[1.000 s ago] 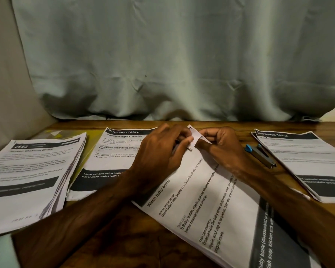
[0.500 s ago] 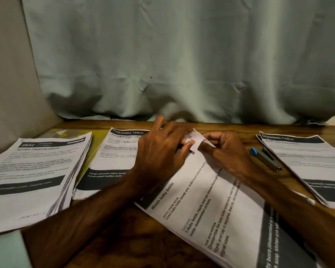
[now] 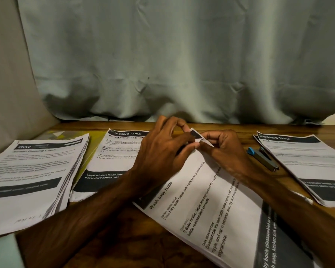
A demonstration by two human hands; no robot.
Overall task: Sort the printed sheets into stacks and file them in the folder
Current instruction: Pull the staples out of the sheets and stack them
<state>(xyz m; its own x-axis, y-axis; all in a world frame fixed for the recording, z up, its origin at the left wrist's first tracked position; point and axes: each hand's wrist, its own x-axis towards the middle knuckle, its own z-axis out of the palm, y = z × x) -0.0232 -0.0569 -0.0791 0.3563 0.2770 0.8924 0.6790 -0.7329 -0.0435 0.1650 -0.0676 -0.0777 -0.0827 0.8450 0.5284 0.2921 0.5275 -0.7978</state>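
Your left hand (image 3: 162, 151) and right hand (image 3: 223, 149) meet at mid-table, both bare forearms angling in from the near corners. Each hand's thumb and fingertips pinch closed on the same folded paper corner, wrists low.

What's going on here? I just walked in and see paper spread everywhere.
A person is sorting printed sheets on a wooden table. Both hands, left hand and right hand, pinch the folded top corner of the "Wash baby bottle" stack in front of them. Other stacks lie left, centre-left and right. A stapler rests beside the right hand. A yellow folder shows under the centre-left stack.
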